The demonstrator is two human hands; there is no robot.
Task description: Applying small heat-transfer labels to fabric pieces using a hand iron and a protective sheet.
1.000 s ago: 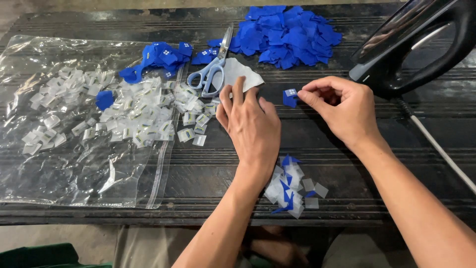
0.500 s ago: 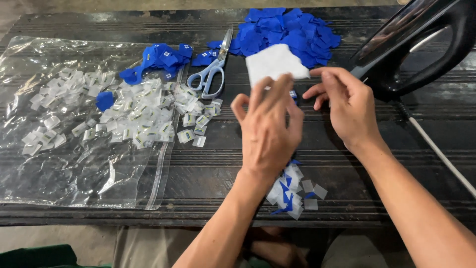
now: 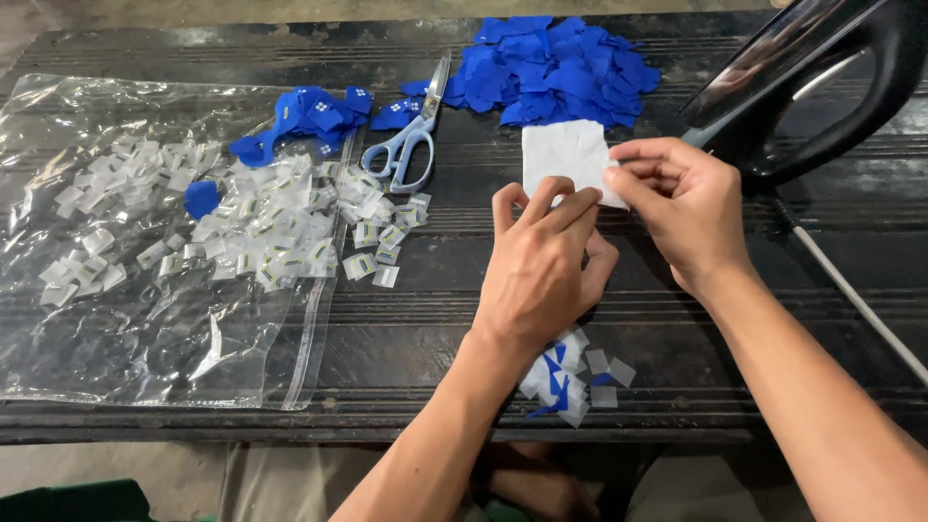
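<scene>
Both hands hold a small white square sheet point(image 3: 565, 155) above the dark table point(image 3: 406, 319). My left hand point(image 3: 543, 266) pinches its lower edge with fingers curled. At the sheet's right edge, my right hand point(image 3: 681, 208) grips with thumb and fingertips. Just beyond the sheet lies a heap of blue squares point(image 3: 556, 68). Scissors with pale blue handles point(image 3: 416, 135) rest to the left of the sheet.
A clear plastic bag point(image 3: 145, 319) at left carries several small white packets point(image 3: 251, 227) and some blue pieces point(image 3: 304, 116). A small pile of white and blue scraps point(image 3: 570, 377) lies near the front edge. A black handled tool point(image 3: 802, 87) with a cord sits at right.
The hands let go of a small blue piece and took up the white sheet, lifting it and shifting it to the right, in front of the blue heap.
</scene>
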